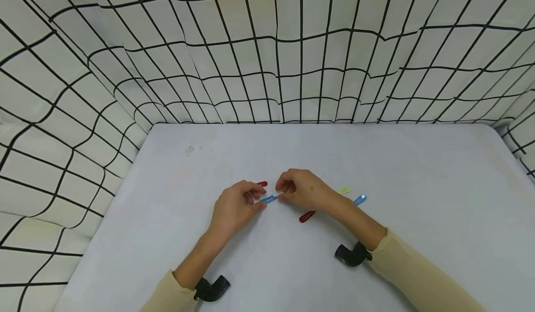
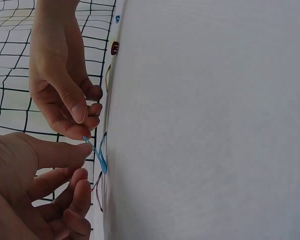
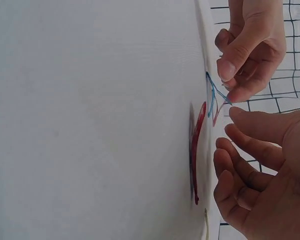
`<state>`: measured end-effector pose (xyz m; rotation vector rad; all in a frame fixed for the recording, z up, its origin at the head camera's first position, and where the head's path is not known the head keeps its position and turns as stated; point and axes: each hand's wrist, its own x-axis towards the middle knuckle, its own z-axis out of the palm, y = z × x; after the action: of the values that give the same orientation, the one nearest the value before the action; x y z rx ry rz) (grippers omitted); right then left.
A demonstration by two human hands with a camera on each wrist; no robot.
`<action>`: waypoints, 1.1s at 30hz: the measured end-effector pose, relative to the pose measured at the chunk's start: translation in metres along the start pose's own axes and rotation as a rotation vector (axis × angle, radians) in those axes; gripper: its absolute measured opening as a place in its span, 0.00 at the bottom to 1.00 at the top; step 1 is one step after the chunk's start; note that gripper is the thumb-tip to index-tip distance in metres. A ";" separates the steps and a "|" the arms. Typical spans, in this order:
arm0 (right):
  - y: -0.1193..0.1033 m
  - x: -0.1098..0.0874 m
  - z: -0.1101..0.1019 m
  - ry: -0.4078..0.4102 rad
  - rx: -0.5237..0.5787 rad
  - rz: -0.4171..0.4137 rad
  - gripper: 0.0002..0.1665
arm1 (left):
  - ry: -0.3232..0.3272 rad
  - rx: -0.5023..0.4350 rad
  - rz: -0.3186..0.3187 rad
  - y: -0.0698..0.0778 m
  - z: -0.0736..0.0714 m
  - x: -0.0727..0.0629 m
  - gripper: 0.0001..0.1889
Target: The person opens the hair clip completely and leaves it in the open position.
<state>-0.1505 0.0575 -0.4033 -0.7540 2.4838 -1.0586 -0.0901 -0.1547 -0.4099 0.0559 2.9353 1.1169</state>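
Note:
A blue snap hair clip (image 1: 269,198) sits between both hands, its two arms spread into a V in the left wrist view (image 2: 103,162). My left hand (image 1: 237,205) is at its joined end, thumb and index finger apart. From the other side my right hand (image 1: 307,190) reaches in. One raised tip of the clip (image 3: 220,93) appears to meet the right thumb; the right index finger stands away from that thumb. Neither hand visibly pinches the clip. Just beyond the left fingers lies a red hair clip (image 1: 262,184), partly covered.
Another red clip (image 1: 307,217) lies below the right wrist. Past the right forearm are a yellow-green clip (image 1: 343,190) and a second blue clip (image 1: 360,199). Black elbow-shaped pieces (image 1: 212,289) hang at both sleeves. White walls with black grid lines (image 1: 288,52) border the white table (image 1: 418,172).

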 end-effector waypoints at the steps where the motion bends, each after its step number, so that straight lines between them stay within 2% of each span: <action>1: -0.001 -0.001 0.000 0.005 0.001 0.001 0.10 | 0.008 -0.006 0.009 0.000 0.000 0.000 0.13; 7: -0.003 -0.007 -0.004 0.040 0.001 0.011 0.08 | 0.040 -0.041 0.084 0.003 0.003 -0.002 0.13; 12: -0.003 -0.012 -0.008 0.058 -0.013 0.012 0.08 | 0.041 -0.061 0.113 0.006 0.005 -0.003 0.11; 18: -0.003 -0.020 -0.014 0.067 -0.010 0.038 0.07 | 0.028 -0.080 0.120 0.009 0.007 -0.004 0.10; 33: 0.005 -0.039 -0.021 0.069 -0.022 0.045 0.06 | -0.025 -0.141 0.107 0.017 0.014 -0.006 0.09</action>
<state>-0.1318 0.0952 -0.3891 -0.6757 2.5613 -1.0606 -0.0829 -0.1331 -0.4093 0.2276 2.8532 1.3235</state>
